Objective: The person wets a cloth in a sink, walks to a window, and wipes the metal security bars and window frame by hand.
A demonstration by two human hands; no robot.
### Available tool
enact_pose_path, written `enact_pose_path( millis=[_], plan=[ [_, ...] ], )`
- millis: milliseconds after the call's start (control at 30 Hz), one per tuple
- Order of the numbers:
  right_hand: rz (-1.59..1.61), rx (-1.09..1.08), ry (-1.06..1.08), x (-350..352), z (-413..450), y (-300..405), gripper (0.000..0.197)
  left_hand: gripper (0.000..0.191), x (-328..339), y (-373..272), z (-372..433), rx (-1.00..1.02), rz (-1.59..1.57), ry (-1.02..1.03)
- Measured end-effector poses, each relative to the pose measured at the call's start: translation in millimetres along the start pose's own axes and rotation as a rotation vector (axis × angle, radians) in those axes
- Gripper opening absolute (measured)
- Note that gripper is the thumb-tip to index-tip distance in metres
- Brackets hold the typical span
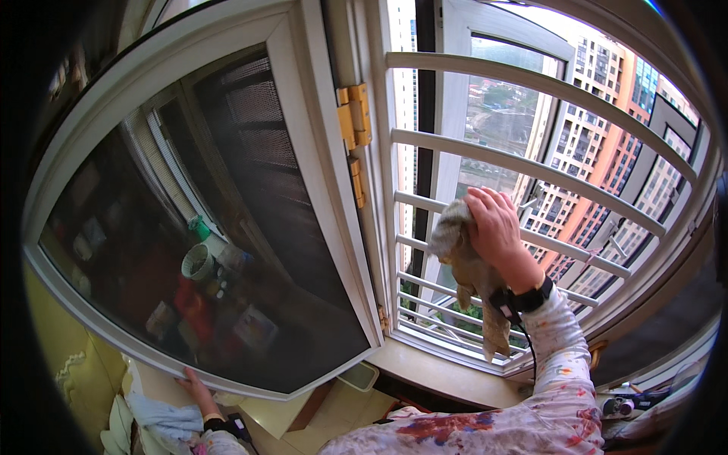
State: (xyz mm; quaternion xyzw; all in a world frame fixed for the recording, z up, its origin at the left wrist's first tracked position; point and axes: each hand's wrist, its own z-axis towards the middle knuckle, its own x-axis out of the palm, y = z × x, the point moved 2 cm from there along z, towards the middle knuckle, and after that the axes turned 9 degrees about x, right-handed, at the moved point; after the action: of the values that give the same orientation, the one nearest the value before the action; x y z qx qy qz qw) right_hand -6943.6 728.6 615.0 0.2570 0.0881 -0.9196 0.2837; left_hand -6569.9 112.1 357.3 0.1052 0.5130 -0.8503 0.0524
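Observation:
My right hand [496, 227] presses a damp-looking, dirty beige cloth [455, 227] around one of the white horizontal window bars [540, 151], and the cloth's long end hangs down in front of the lower bars. At lower left, my left hand [198, 391] rests its fingers on the bottom edge of the open white-framed screen panel [315, 187]; part of this hand is hidden behind the frame. Brass-coloured hinges [359, 114] join the panel side to the window frame. A black strap with a small device and a cable is on each wrist.
Outside the bars are an opened window sash [455, 114] and tall buildings [597, 85]. Below lies the window sill [438, 367]. A light blue cloth [165, 415] is near my left wrist, beside a yellow-green padded surface [74, 341]. Small items lie at lower right.

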Motion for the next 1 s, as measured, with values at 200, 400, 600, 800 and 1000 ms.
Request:
enact_pose_path(
  millis=[200,400,600,800,1000],
  plan=[
    [-0.072,0.371,0.438,21,6,6,0.020,0.068,-3,-13,-5,0.065,-0.056,-0.004],
    [-0.148,0.267,0.331,28,-4,5,0.019,0.075,-8,10,-7,0.092,-0.041,-0.029],
    [-0.150,0.225,0.280,28,-5,3,0.017,0.071,-7,4,-18,0.097,-0.083,-0.056],
    [-0.154,0.236,0.254,35,-8,3,0.016,0.069,-10,30,-10,0.116,-0.070,-0.094],
    [-0.208,0.246,0.272,34,-7,6,0.016,0.067,-15,35,-10,0.157,-0.063,-0.100]
  ],
)
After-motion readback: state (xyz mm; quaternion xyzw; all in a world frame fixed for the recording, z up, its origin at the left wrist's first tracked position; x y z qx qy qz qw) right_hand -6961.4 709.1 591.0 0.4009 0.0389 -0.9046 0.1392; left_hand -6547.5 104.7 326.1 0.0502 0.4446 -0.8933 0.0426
